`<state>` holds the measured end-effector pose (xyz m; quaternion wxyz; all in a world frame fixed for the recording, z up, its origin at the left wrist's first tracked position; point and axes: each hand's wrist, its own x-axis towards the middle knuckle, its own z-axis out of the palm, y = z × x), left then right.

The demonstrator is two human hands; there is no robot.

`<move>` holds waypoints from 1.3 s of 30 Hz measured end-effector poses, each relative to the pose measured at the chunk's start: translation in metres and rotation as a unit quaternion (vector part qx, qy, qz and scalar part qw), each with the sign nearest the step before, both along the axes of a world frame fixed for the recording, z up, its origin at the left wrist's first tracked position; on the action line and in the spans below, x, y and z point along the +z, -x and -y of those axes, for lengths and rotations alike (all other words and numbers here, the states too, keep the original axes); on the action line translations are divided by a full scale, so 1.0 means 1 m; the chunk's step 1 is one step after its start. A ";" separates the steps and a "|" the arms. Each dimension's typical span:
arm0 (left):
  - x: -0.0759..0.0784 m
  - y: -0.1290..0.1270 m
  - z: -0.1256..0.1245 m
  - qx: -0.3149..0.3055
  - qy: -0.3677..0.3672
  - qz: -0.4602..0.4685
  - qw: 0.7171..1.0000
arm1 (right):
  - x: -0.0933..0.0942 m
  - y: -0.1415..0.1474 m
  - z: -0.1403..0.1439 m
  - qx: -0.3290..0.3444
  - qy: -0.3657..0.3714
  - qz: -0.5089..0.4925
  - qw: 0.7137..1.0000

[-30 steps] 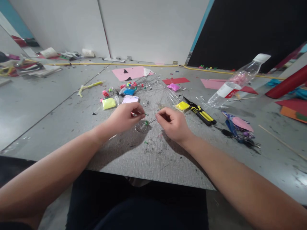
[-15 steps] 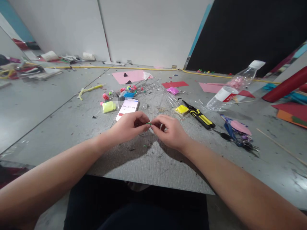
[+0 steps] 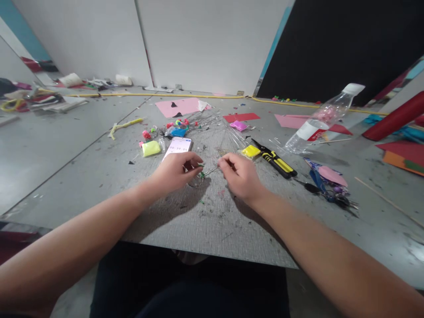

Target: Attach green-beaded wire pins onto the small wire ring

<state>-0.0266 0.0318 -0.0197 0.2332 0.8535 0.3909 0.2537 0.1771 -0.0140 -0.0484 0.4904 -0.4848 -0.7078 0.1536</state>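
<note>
My left hand (image 3: 180, 170) has its thumb and index finger closed around a small bit of green clay, which shows only in part at the fingertips. My right hand (image 3: 240, 174) pinches the end of a thin wire (image 3: 211, 170) that slants down to the left. At the wire's other end sits a small green lump (image 3: 202, 175), just below my left fingertips. Behind my left hand lies a phone (image 3: 180, 145) with a timer on its screen, partly hidden by that hand.
Yellow-and-black pliers (image 3: 278, 163) and a yellow clay packet (image 3: 251, 152) lie right of my right hand. A plastic bottle (image 3: 308, 130) leans farther right. Clear strands (image 3: 212, 121), a pale yellow packet (image 3: 151, 149) and a pink sheet (image 3: 165, 107) are beyond the hands.
My hands have moved apart, the right one to the right. A thin wire and a green lump now show between them, where only a green bit was pinched by both before.
</note>
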 end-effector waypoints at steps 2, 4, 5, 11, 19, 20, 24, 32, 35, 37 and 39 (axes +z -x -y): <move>0.001 0.000 -0.001 0.006 -0.007 0.007 1.000 | -0.001 0.001 -0.001 0.011 0.002 0.000 1.000; 0.001 0.000 -0.001 -0.008 0.022 0.022 0.999 | -0.002 0.003 0.000 0.029 -0.003 -0.005 1.000; 0.001 0.000 -0.001 -0.015 0.042 0.031 0.999 | -0.001 0.004 0.000 0.037 -0.005 -0.008 0.999; 0.001 -0.001 0.004 -0.030 0.090 0.069 0.993 | -0.001 0.005 0.002 0.068 0.000 -0.001 0.998; -0.003 -0.001 0.004 -0.052 0.076 0.047 0.995 | 0.000 0.006 0.003 0.052 0.020 -0.004 0.998; -0.003 0.000 0.004 -0.049 0.064 0.032 0.996 | 0.000 0.005 0.003 0.038 0.020 -0.014 0.999; -0.004 0.000 0.000 -0.007 0.003 -0.036 0.999 | -0.001 0.001 0.000 -0.004 0.022 -0.037 0.999; -0.009 -0.004 -0.005 0.040 -0.045 -0.063 0.996 | -0.004 0.005 0.000 0.032 0.017 0.007 0.999; -0.009 -0.005 -0.002 0.012 -0.038 -0.016 0.999 | -0.004 0.006 0.002 0.027 0.018 0.001 0.999; -0.008 -0.005 0.000 0.021 -0.038 0.006 0.999 | -0.005 0.005 0.002 0.013 0.017 -0.013 1.000; -0.007 -0.004 0.000 0.039 -0.045 -0.010 0.998 | -0.005 0.005 0.002 -0.005 0.016 -0.028 0.999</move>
